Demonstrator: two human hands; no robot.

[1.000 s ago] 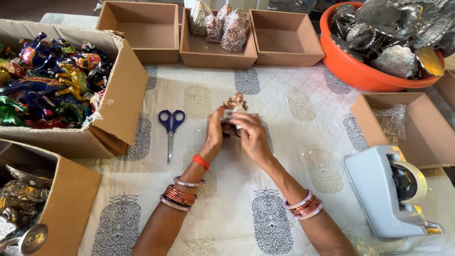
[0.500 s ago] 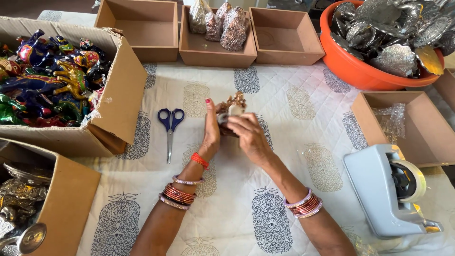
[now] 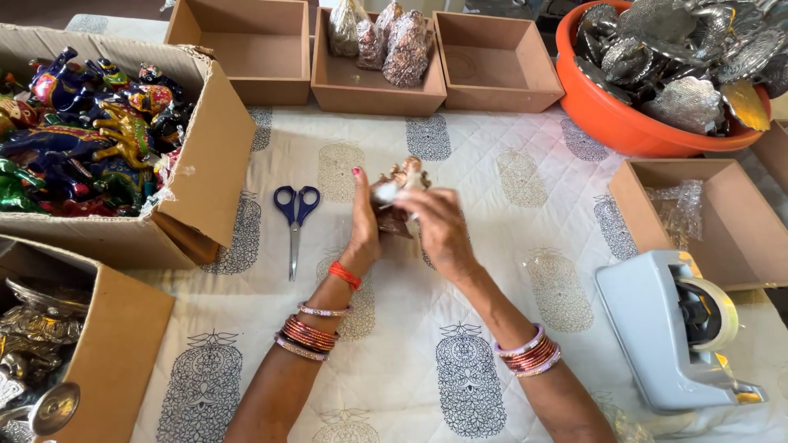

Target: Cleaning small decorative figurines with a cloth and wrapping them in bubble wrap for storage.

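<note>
Both hands, left hand [image 3: 364, 226] and right hand [image 3: 439, 230], stay closed round the small figurine [image 3: 400, 184], now tilted slightly, wrapping continues.

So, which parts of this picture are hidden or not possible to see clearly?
- Small wrapped figurine, head view: mostly covered by the left hand and right hand; its shape is unclear.
- Right fingers: motion-blurred.
- Box of painted animal figures: cut off by the left edge.
- Orange tub: cut off by the top edge.
- Tape dispenser: far side hidden.
</note>
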